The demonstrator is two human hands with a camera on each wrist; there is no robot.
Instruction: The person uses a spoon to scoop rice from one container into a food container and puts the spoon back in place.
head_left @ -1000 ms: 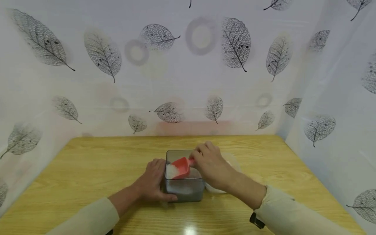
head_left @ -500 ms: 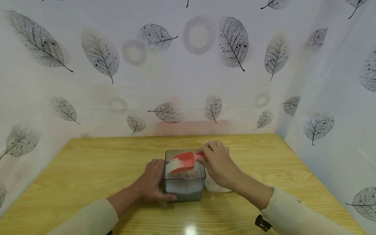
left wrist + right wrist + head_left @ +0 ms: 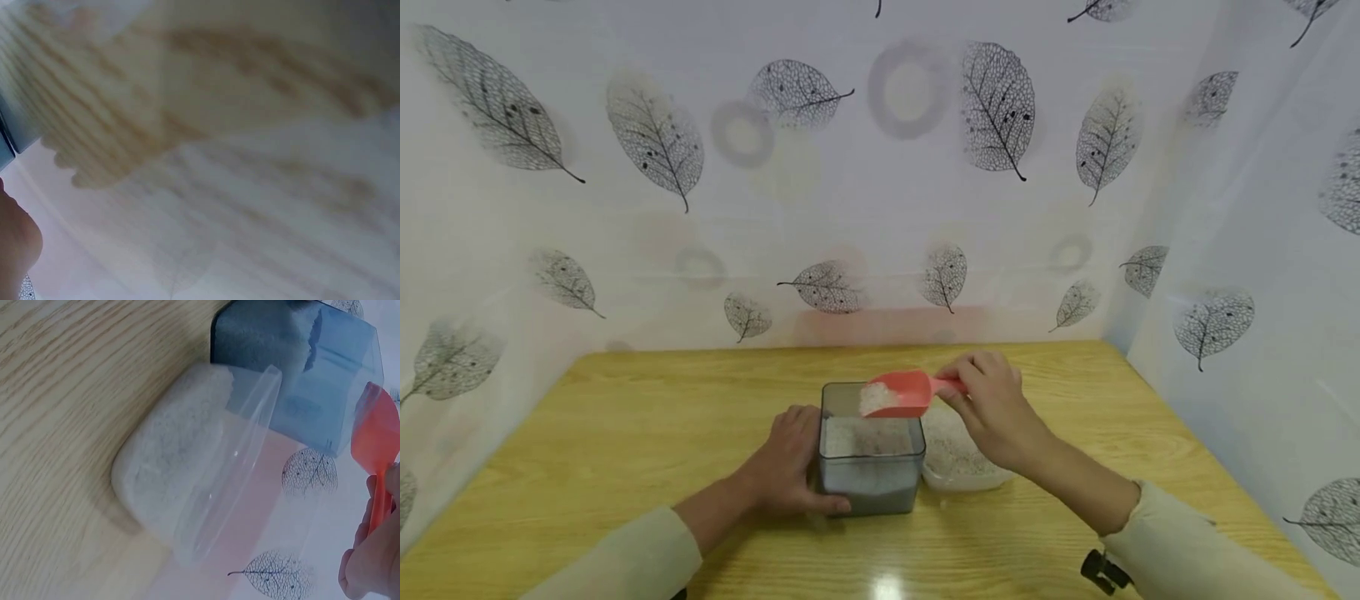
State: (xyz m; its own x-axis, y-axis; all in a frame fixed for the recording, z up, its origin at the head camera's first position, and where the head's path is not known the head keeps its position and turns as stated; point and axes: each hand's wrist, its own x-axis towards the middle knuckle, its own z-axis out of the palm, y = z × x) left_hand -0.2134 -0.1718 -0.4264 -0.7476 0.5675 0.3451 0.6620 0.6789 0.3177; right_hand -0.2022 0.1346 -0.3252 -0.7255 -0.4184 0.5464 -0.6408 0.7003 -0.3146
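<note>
A grey see-through square container (image 3: 872,485) stands on the table, partly filled with white grains that look like rice. My left hand (image 3: 786,467) holds it, fingers along its left side and thumb across the front. My right hand (image 3: 996,412) grips a red scoop (image 3: 913,393) by its handle, held level over the container's back right rim. White grains (image 3: 877,398) lie in the scoop's front. In the right wrist view the scoop (image 3: 375,434) appears above the container's rim. In the left wrist view only a bit of the hand (image 3: 17,247) shows at the edge.
Close to the container's right side sits a clear plastic tub (image 3: 966,482) with more pale grains, partly behind my right forearm. The wooden table (image 3: 685,392) backs onto a white curtain (image 3: 850,208) printed with leaves, which also closes in both sides.
My right hand has lifted the scoop of grains out of the grey container, moving it up and to the right. The left hand stays where it was. The tub is less covered now.
</note>
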